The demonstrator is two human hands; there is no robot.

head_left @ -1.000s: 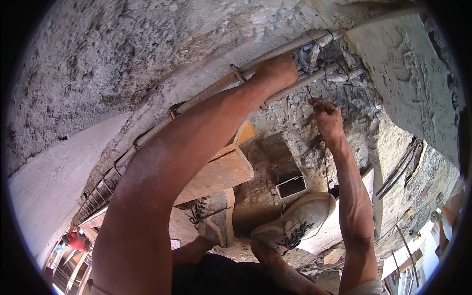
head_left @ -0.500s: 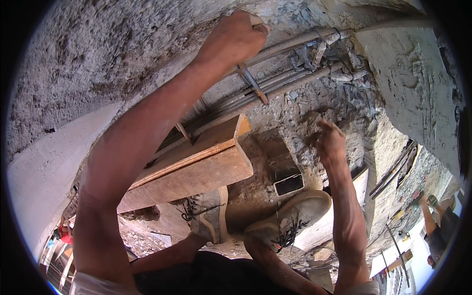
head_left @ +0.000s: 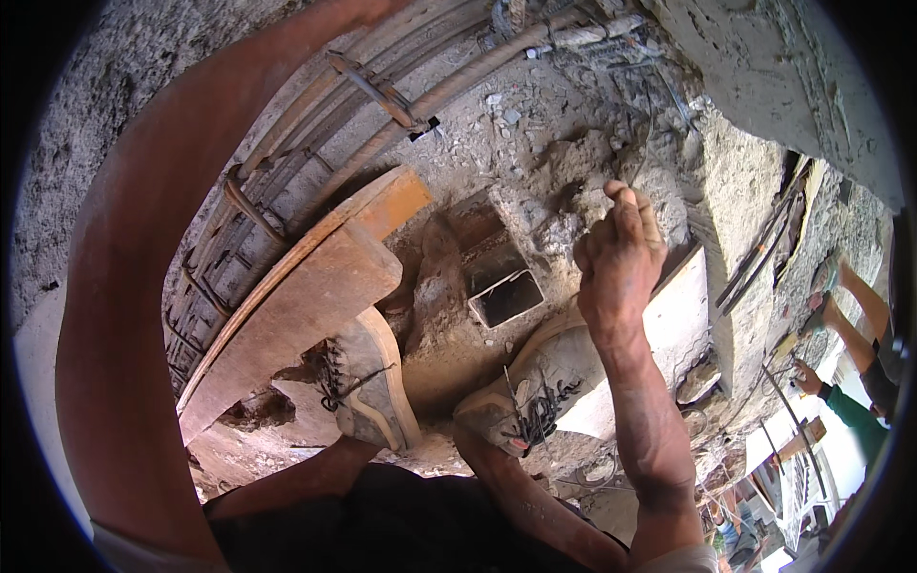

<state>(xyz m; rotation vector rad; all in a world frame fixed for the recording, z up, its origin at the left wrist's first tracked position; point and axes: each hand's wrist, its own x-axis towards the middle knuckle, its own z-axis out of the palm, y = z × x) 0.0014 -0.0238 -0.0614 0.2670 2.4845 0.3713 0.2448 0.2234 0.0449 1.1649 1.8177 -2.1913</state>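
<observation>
Your worn grey lace-up shoes (head_left: pixel 535 382) sit beside a long brown wooden board (head_left: pixel 296 296). Hands well apart: right hand (head_left: pixel 623 253) curled over rough grey rubble (head_left: pixel 564 205), can't tell if gripping anything; left hand past the top edge, state can't be told. Long rusty steel bars (head_left: pixel 482 69) run beyond the board.

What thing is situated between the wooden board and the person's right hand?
In the head view, a dark, pale-rimmed rectangular opening lies between the wooden board and the right hand, with rough, crumbly ground around it.
</observation>
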